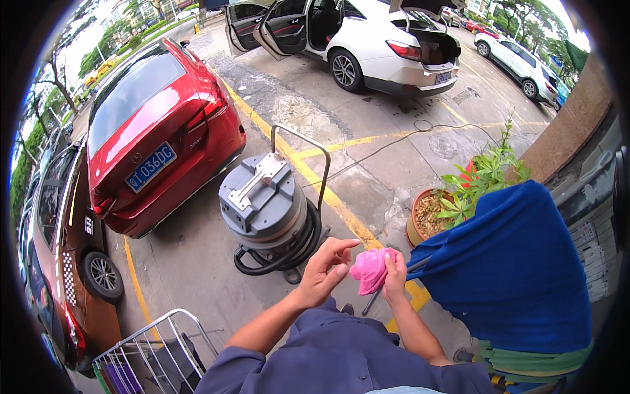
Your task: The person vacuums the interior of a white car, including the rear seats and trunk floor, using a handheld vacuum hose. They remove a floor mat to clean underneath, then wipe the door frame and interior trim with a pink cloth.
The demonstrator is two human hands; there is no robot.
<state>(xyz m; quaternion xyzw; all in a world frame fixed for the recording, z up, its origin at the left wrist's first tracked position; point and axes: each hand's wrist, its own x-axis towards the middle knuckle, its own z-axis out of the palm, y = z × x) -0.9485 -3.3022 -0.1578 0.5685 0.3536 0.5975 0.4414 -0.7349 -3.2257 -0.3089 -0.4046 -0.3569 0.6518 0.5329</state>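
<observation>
A bunched pink cloth (371,270) is gripped in my right hand (395,278), its thumb pressed against the folds. Just left of the cloth, my left hand (327,271) is raised with fingers apart and curled, holding nothing. It looks close to the cloth without touching it. Beyond my left hand stands a grey wet-and-dry vacuum cleaner (263,207) with a metal push handle and a black hose wound around its base. To the right of my right hand hangs a large blue towel (502,266).
A red car (162,133) is parked at left, beside a brown car (74,276). Ahead, a white car (379,54) has doors and boot open. A potted plant (428,214) stands at right. A metal drying rack (152,344) is at lower left. A cable (379,147) crosses the ground.
</observation>
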